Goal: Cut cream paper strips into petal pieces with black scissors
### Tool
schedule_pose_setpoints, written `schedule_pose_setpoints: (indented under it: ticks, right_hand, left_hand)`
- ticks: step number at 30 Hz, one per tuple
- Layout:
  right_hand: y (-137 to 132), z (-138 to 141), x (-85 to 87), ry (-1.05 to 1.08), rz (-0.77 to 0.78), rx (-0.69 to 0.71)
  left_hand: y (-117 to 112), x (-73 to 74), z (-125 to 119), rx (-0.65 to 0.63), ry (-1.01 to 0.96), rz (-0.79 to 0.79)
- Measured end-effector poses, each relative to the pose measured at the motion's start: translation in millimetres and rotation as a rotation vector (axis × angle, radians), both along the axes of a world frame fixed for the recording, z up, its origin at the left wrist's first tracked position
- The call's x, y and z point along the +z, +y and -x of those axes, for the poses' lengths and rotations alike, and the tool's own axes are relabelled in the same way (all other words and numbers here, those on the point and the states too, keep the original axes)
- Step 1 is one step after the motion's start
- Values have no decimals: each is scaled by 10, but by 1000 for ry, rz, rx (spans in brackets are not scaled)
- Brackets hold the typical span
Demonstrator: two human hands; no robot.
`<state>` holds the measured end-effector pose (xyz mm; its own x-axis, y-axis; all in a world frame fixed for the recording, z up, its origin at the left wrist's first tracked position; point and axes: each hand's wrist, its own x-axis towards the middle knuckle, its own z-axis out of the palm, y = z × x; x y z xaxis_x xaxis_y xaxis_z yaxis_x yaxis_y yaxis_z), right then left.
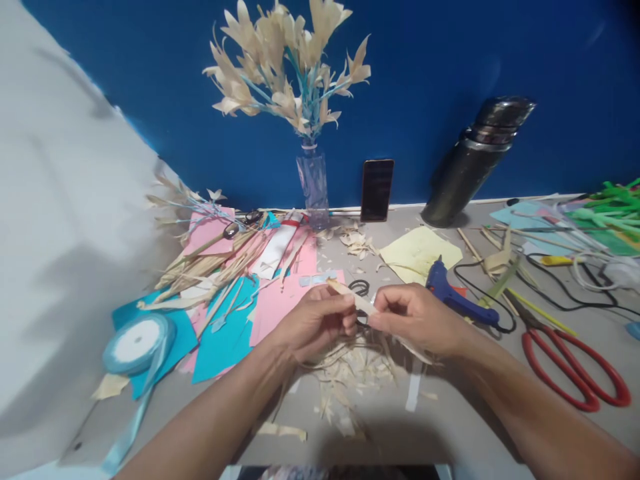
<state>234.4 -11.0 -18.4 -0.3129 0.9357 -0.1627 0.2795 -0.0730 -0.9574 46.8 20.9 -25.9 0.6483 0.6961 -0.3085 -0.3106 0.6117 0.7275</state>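
Note:
Between my hands, over the middle of the table, runs a pale strip of dried husk [364, 306]. My left hand [320, 319] pinches its left part between thumb and fingers. Close by, my right hand [417, 317] grips the right end, and the rest of the strip trails out below that hand. Small black-handled scissors [359, 287] lie behind the strip, partly hidden by my fingers. Beneath both hands spreads a heap of husk scraps [357, 373].
A bottle [314, 187] holds husk flowers [300, 60]; a phone [377, 191] and dark flask [470, 167] lean nearby. At right lie a blue glue gun [453, 293] and red-handled scissors [575, 367]. Ribbon roll [139, 341] and coloured paper [227, 333] are at left.

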Motion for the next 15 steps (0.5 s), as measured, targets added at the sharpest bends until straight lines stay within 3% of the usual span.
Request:
schedule_pose_setpoints:
  ticks: [2,7,11,15]
  right_hand:
    - [-12,87,-49,2,-59,-88]
    - [-17,183,-137,-46,-197,-135]
    - [90,68,-229,-334,-525,-283]
    - [159,52,-353,-586,-672,-86]
  left_hand:
    - [-27,-24,-42,99,21,-3]
    - [-23,-52,-60,222,102,-53]
    - [132,42,73,246,163,-89]
    - [223,144,194,323,189,-76]
